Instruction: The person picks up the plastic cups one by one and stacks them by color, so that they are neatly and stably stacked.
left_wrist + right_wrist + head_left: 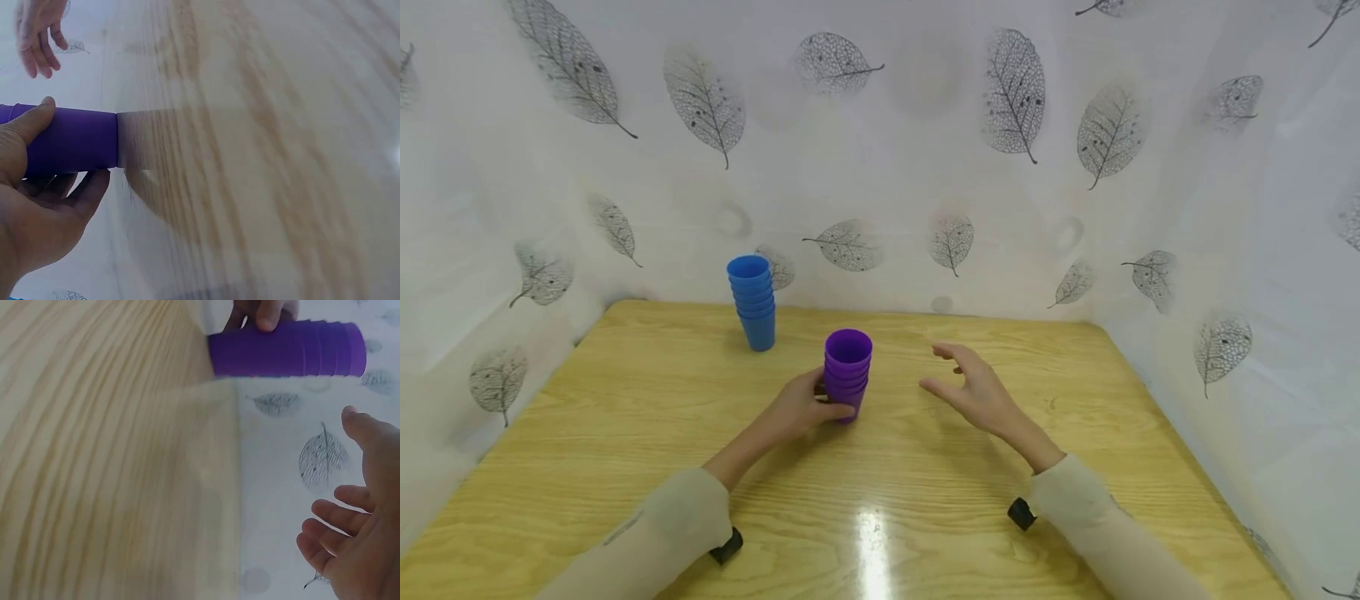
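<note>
A stack of several nested purple cups (847, 375) stands upright near the middle of the wooden table. My left hand (801, 406) grips its lower part from the left, thumb across the front; the left wrist view shows the thumb and fingers on either side of the bottom purple cup (75, 140). To the right of the stack, my right hand (977, 392) hovers above the table with fingers spread and holds nothing. In the right wrist view that hand (356, 519) is apart from the purple stack (287, 350).
Farther back on the left stands a stack of several blue cups (756, 304), mouth up. Behind the wooden table (625, 400) and along its sides hangs a white cloth (910, 167) printed with grey leaves. Light glares off the front part of the tabletop.
</note>
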Demonstrator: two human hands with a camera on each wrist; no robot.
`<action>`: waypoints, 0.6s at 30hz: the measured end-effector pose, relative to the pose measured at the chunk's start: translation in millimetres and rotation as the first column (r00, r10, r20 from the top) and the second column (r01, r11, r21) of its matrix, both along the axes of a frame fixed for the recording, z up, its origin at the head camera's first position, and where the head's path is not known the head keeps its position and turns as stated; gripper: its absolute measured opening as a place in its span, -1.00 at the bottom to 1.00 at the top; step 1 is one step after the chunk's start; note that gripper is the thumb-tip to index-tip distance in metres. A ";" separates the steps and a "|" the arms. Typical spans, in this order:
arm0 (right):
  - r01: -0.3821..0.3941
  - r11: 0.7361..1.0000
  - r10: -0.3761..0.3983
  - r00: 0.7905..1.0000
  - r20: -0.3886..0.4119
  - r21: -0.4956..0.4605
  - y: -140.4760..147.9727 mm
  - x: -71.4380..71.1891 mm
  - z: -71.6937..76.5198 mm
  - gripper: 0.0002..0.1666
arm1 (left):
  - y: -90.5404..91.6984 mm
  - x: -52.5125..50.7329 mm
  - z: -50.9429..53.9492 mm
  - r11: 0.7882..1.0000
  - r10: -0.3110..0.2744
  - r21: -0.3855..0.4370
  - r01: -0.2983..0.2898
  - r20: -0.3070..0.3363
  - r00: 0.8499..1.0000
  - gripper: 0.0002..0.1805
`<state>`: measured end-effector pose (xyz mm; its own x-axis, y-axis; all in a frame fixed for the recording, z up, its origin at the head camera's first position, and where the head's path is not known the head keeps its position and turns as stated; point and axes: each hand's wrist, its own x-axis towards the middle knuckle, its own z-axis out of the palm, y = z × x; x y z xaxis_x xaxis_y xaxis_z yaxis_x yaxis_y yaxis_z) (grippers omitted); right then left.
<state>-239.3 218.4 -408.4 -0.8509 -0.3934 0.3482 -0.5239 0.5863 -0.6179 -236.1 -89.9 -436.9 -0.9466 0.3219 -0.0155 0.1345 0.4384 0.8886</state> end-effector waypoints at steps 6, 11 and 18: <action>0.067 0.996 -0.070 0.996 0.049 0.067 27.6 -4.9 -8.4 -0.22 | 9.6 -8.0 2.2 0.999 0.024 -0.026 -0.024 0.020 0.999 -0.30; 0.137 0.981 -0.147 0.987 0.066 0.141 46.0 -8.1 -10.6 -0.15 | 14.2 -16.7 -0.1 0.998 0.022 -0.064 -0.022 -0.008 1.000 -0.33; 0.154 0.968 -0.167 0.985 0.050 0.201 61.3 -14.1 -14.4 -0.12 | 16.0 -26.0 -1.5 0.992 0.085 -0.088 -0.087 -0.022 0.996 -0.40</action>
<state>-253.4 279.6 -422.8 -0.9268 -0.3047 0.2194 -0.3753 0.7721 -0.5129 -262.0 -73.9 -438.4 -0.9712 0.2373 -0.0230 0.1086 0.5260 0.8436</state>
